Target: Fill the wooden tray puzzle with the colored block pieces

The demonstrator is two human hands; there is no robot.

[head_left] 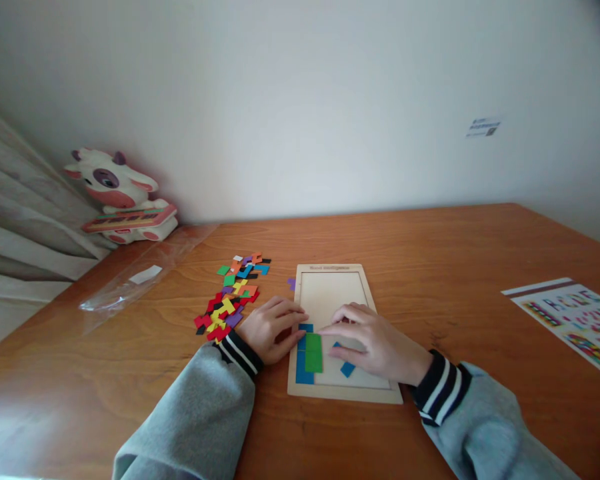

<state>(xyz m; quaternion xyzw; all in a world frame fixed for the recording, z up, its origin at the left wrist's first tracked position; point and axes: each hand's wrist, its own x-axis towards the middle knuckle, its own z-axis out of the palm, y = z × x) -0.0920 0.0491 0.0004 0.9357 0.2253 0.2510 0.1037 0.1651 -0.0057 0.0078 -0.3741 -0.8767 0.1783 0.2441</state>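
A pale wooden puzzle board (340,297) lies on the table in front of me. Blue pieces (305,377) run along the inside of its left rim, with green pieces (313,353) beside them. My left hand (274,328) rests at the board's left edge, fingers spread, fingertips by the blue pieces. Over the middle of the board is my right hand (367,339), its index fingertip close to the green pieces and its thumb apart from it. Beneath that thumb lies a loose blue piece (347,369), partly hidden and tilted.
Left of the board is a pile of coloured puzzle pieces (229,307); a purple piece (291,284) touches or nears the board's left edge. A clear plastic bag (130,283) and a cow-shaped toy keyboard (125,197) stand farther left. A printed sheet (570,317) lies at right.
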